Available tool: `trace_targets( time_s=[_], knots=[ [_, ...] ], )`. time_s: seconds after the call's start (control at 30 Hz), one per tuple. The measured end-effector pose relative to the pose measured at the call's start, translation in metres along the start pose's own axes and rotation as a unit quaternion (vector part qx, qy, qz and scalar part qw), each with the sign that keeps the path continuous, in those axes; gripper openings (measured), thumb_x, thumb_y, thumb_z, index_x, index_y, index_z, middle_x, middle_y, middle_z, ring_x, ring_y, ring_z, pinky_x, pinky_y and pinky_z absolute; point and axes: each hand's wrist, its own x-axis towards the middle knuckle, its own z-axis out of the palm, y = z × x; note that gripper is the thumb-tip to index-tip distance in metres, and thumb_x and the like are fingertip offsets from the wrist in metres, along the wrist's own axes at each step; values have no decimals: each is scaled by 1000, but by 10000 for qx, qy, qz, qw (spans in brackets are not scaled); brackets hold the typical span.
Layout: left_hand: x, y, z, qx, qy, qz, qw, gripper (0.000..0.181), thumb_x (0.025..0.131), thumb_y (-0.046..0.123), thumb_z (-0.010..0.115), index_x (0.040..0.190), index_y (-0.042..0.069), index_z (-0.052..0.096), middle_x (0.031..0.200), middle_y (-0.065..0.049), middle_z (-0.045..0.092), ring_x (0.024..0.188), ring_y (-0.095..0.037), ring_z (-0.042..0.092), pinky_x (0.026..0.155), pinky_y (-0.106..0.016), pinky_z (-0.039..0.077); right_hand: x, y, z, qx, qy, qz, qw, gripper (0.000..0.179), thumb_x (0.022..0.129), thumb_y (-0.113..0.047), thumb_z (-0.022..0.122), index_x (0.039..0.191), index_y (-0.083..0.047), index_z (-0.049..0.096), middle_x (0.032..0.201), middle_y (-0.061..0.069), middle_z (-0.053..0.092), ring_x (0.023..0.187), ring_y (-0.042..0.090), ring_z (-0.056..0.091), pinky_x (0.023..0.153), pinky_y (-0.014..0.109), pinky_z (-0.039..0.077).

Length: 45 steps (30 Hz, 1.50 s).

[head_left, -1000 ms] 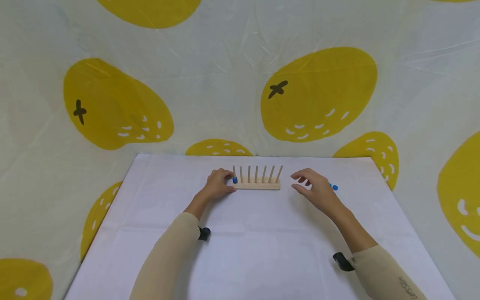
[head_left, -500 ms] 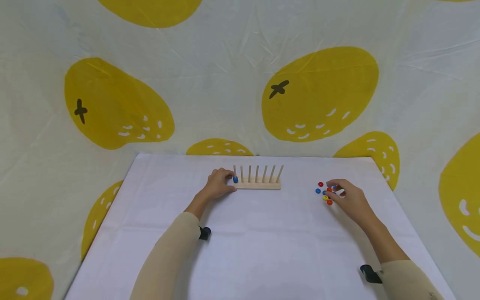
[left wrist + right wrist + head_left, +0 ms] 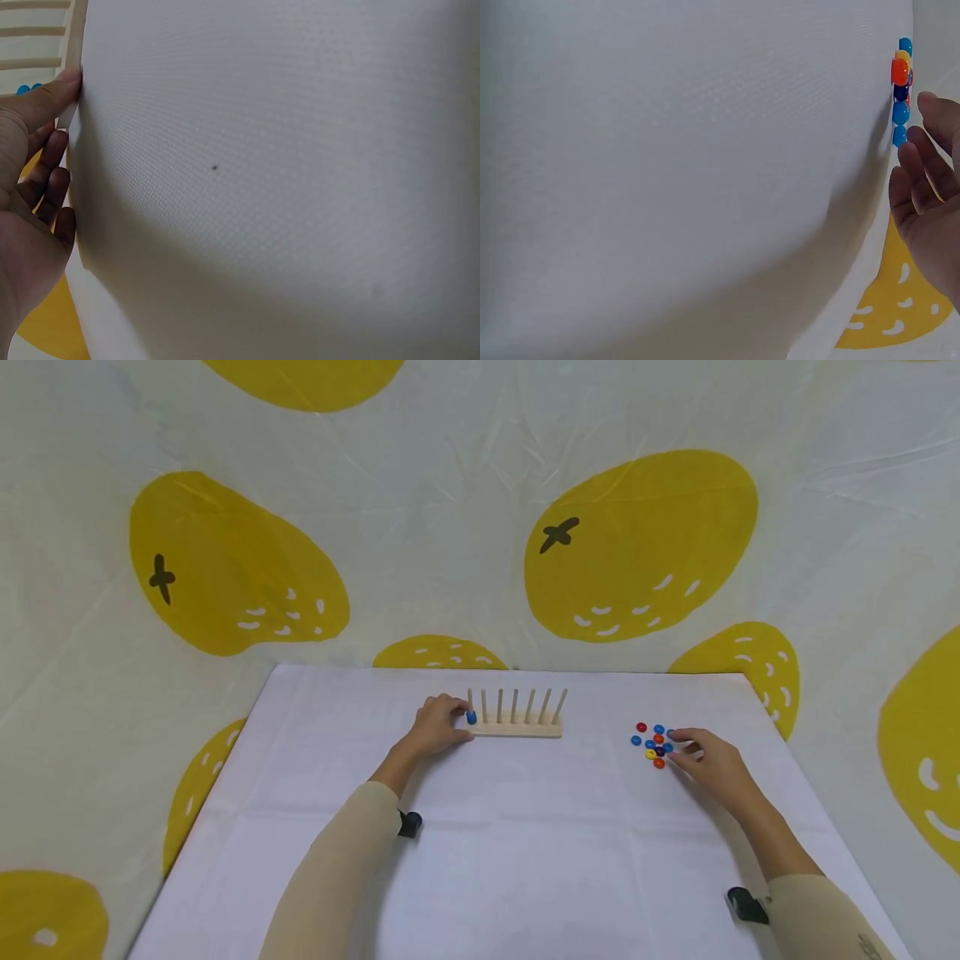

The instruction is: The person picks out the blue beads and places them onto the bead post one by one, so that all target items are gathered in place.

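A wooden peg rack (image 3: 517, 730) with a row of upright pegs stands near the table's far edge. Blue beads (image 3: 471, 717) sit low on its leftmost peg. My left hand (image 3: 437, 727) grips the rack's left end, thumb at the front; in the left wrist view that thumb lies on the base's edge (image 3: 73, 37). To the right lies a loose group of beads, among them a red bead (image 3: 641, 727), a yellow bead (image 3: 650, 754) and several blue ones. At the group's right side is my right hand (image 3: 716, 766), thumb and fingers apart, with no bead visibly held.
A white cloth covers the table (image 3: 525, 860). Behind it hangs a pale curtain (image 3: 435, 527) printed with large yellow fruit. Dark wrist devices show under both sleeves, the left one (image 3: 409, 824) and the right one (image 3: 746, 906).
My right hand has moved right from beside the rack to the loose beads, then slightly farther right, uncovering more of them. The left hand stays on the rack.
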Motion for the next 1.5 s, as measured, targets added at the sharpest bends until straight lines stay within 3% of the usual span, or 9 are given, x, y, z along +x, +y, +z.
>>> trace_targets(
  time_s=[0.3, 0.67, 1.03, 1.3, 1.5],
  knots=[
    [0, 1, -1, 15, 24, 24, 10000, 51, 84, 25, 87, 130, 12, 69, 124, -7, 64, 119, -28, 51, 110, -48, 38, 8, 7, 6, -81, -187, 194, 9996, 48, 99, -23, 69, 139, 2, 57, 129, 27, 59, 108, 37, 57, 95, 55, 54],
    [0, 0, 0, -37, 7, 5, 10000, 53, 84, 24, 87, 132, 10, 68, 127, -8, 63, 123, -30, 50, 113, -50, 36, 14, 8, 11, -258, -53, 188, 9995, 41, 97, -15, 71, 132, 5, 62, 118, 26, 59, 99, 35, 56, 86, 45, 55],
    [0, -2, 0, -41, -2, 57, 10000, 55, 84, 27, 87, 133, 10, 67, 128, -8, 64, 125, -30, 51, 114, -50, 36, 16, 13, 15, -223, -18, 285, 9993, 37, 98, -16, 70, 130, 3, 64, 116, 24, 59, 99, 33, 54, 85, 39, 54],
    [1, -3, 1, 44, 12, 115, 9999, 55, 84, 27, 87, 133, 10, 68, 127, -9, 65, 124, -32, 51, 114, -51, 36, 14, 13, 13, -250, 78, 255, 9993, 35, 98, -19, 71, 128, -1, 66, 116, 22, 63, 99, 32, 55, 86, 41, 53],
    [2, -4, 1, 27, 23, 110, 9999, 56, 84, 27, 87, 133, 9, 68, 126, -9, 65, 123, -31, 52, 113, -51, 36, 10, 14, 11, -144, 60, 191, 9997, 38, 101, -23, 69, 132, -2, 64, 119, 21, 66, 103, 34, 59, 94, 53, 55]
  ],
)
